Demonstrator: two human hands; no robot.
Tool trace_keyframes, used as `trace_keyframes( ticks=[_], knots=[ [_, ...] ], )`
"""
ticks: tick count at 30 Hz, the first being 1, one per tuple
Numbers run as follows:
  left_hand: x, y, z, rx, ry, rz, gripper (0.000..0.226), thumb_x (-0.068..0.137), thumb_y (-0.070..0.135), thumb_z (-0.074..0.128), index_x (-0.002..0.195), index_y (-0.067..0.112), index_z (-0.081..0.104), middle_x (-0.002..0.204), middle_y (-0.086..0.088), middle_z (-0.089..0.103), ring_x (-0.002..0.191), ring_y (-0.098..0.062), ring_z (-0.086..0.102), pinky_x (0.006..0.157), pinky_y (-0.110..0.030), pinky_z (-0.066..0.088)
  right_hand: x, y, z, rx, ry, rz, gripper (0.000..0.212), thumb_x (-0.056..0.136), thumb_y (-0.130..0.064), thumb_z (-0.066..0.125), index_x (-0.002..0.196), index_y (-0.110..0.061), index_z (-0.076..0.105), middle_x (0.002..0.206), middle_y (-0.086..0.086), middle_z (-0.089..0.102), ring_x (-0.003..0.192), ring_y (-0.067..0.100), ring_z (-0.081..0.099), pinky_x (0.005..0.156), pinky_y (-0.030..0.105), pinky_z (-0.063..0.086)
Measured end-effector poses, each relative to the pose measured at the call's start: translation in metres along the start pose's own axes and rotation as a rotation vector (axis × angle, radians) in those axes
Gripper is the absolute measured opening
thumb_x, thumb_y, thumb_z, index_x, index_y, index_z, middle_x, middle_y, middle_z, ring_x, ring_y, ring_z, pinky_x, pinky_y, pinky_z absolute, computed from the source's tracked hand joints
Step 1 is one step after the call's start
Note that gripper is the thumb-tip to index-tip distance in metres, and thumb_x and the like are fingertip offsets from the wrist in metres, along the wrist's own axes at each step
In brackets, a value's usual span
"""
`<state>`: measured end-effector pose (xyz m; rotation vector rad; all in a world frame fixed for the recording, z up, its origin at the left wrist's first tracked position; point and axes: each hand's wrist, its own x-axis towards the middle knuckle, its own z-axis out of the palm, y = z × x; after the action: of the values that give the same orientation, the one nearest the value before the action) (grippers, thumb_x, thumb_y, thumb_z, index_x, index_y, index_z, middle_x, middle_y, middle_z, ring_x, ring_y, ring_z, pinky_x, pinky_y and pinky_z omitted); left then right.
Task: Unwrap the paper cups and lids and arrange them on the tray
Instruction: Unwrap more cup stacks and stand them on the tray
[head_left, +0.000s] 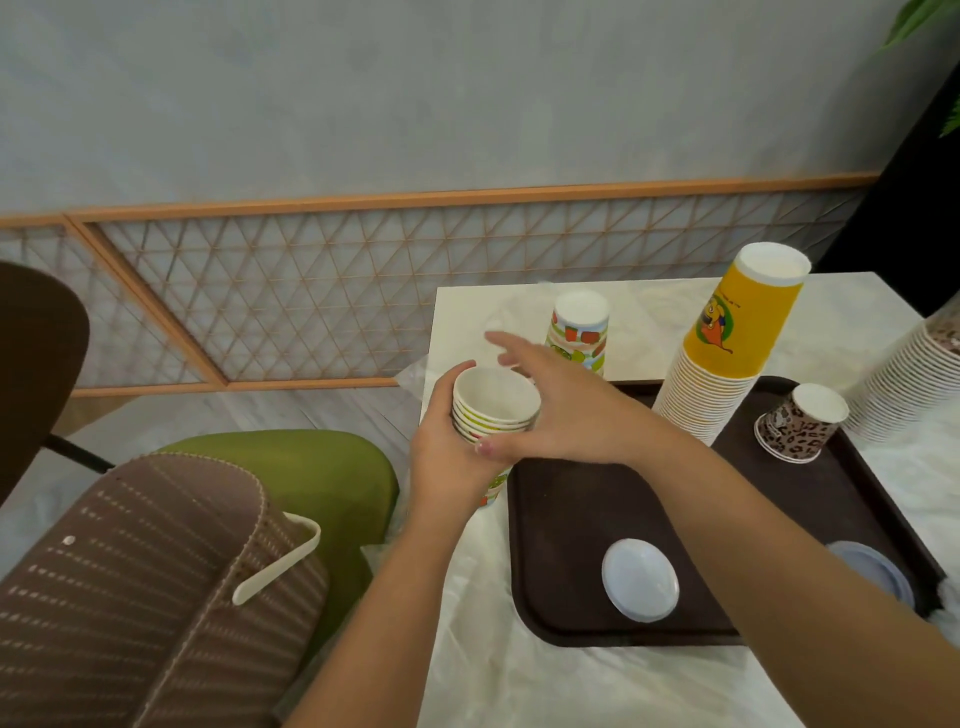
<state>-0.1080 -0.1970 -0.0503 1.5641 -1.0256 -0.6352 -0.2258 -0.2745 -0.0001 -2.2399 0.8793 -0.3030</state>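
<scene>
My left hand (447, 457) grips a short stack of fruit-print paper cups (493, 410), mouths up, at the table's left edge beside the dark brown tray (571, 519). My right hand (561, 405) hovers over that stack with fingers spread, its thumb touching the cup rims. A tall stack of yellow cups (727, 343) stands upside down at the tray's far edge. One leopard-print cup (800, 423) lies tilted on the tray. Two pale lids rest on the tray, one (640, 579) near the front and one (872, 566) partly hidden by my right arm.
An upside-down fruit-print cup stack (579, 332) stands on the white table (649, 306) behind the tray. A leopard-print stack (914, 379) leans at the right edge. Clear plastic wrap (519, 670) covers the table front. A green chair (291, 467) stands left.
</scene>
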Motion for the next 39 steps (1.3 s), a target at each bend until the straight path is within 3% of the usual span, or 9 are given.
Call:
trace_keyframes(
  ticks=[3, 8, 17, 20, 25, 29, 31, 35, 39],
  knots=[
    [-0.002, 0.002, 0.001, -0.001, -0.013, 0.012, 0.071, 0.062, 0.022, 0.082, 0.125, 0.029, 0.05, 0.114, 0.014, 0.061, 0.107, -0.005, 0.059, 0.089, -0.021, 0.051, 0.001, 0.001, 0.004, -0.007, -0.013, -0.003, 0.096, 0.07, -0.049, 0.077, 0.147, -0.031, 0.023, 0.144, -0.006, 0.04, 0.129, 0.011, 0.04, 0.105, 0.029, 0.037],
    [-0.006, 0.005, -0.004, -0.012, -0.079, 0.012, 0.098, 0.046, 0.029, 0.09, 0.132, 0.031, 0.042, 0.117, 0.024, 0.055, 0.11, 0.004, 0.054, 0.087, -0.011, 0.047, 0.001, -0.001, 0.004, 0.027, 0.058, 0.003, 0.082, 0.072, -0.044, 0.076, 0.142, -0.031, 0.036, 0.142, -0.014, 0.043, 0.126, 0.007, 0.042, 0.101, 0.026, 0.039],
    [-0.007, 0.005, -0.007, 0.019, -0.072, -0.008, 0.072, 0.062, 0.022, 0.087, 0.121, 0.033, 0.048, 0.109, 0.012, 0.065, 0.096, -0.001, 0.063, 0.077, -0.013, 0.051, -0.003, -0.003, -0.023, 0.275, 0.174, -0.025, 0.07, 0.073, -0.032, 0.078, 0.133, -0.038, 0.043, 0.127, -0.012, 0.053, 0.112, 0.004, 0.054, 0.094, 0.027, 0.047],
    [-0.007, 0.007, -0.008, 0.006, -0.046, -0.006, 0.076, 0.062, 0.02, 0.087, 0.125, 0.032, 0.047, 0.109, 0.013, 0.063, 0.097, -0.001, 0.063, 0.078, -0.017, 0.053, -0.009, 0.0, -0.043, 0.364, 0.146, -0.029, 0.068, 0.075, -0.026, 0.077, 0.131, -0.04, 0.043, 0.119, -0.013, 0.057, 0.103, -0.003, 0.057, 0.081, 0.015, 0.048],
    [-0.004, 0.013, -0.013, -0.057, 0.004, -0.013, 0.079, 0.061, 0.015, 0.087, 0.127, 0.028, 0.045, 0.109, 0.015, 0.063, 0.098, 0.001, 0.062, 0.08, -0.017, 0.053, -0.022, 0.01, -0.062, 0.238, 0.052, -0.002, 0.066, 0.072, -0.021, 0.079, 0.125, -0.039, 0.044, 0.114, -0.015, 0.055, 0.102, -0.001, 0.056, 0.086, 0.026, 0.054],
    [-0.001, 0.016, -0.015, -0.079, -0.014, -0.024, 0.083, 0.062, 0.016, 0.087, 0.13, 0.032, 0.041, 0.116, 0.009, 0.062, 0.104, -0.005, 0.062, 0.089, -0.032, 0.054, -0.026, 0.013, -0.06, -0.062, 0.027, 0.024, 0.072, 0.067, -0.029, 0.082, 0.128, -0.029, 0.044, 0.119, -0.008, 0.053, 0.104, 0.007, 0.053, 0.09, 0.025, 0.047],
    [0.0, 0.018, -0.016, -0.069, -0.026, -0.043, 0.081, 0.063, 0.022, 0.086, 0.128, 0.037, 0.041, 0.119, 0.009, 0.06, 0.108, -0.009, 0.06, 0.092, -0.036, 0.053, -0.024, 0.014, -0.058, -0.059, 0.133, 0.013, 0.072, 0.065, -0.032, 0.083, 0.126, -0.027, 0.047, 0.118, -0.008, 0.054, 0.105, 0.008, 0.053, 0.091, 0.026, 0.045],
    [0.001, 0.027, -0.014, -0.049, -0.056, -0.092, 0.079, 0.066, 0.038, 0.078, 0.131, 0.04, 0.034, 0.127, 0.01, 0.055, 0.113, -0.015, 0.058, 0.095, -0.037, 0.051, -0.007, 0.023, -0.052, 0.526, 0.439, -0.049, 0.083, 0.06, -0.033, 0.086, 0.131, -0.021, 0.045, 0.12, -0.003, 0.062, 0.108, 0.01, 0.061, 0.09, 0.031, 0.051],
    [0.002, 0.032, -0.01, -0.025, -0.07, -0.103, 0.09, 0.059, 0.057, 0.061, 0.139, 0.033, 0.027, 0.13, 0.01, 0.051, 0.113, -0.018, 0.058, 0.095, -0.041, 0.051, 0.021, 0.042, -0.037, 0.561, 0.599, -0.045, 0.072, 0.07, -0.016, 0.082, 0.13, -0.021, 0.041, 0.121, -0.002, 0.06, 0.108, 0.008, 0.06, 0.089, 0.027, 0.052]
  ],
)
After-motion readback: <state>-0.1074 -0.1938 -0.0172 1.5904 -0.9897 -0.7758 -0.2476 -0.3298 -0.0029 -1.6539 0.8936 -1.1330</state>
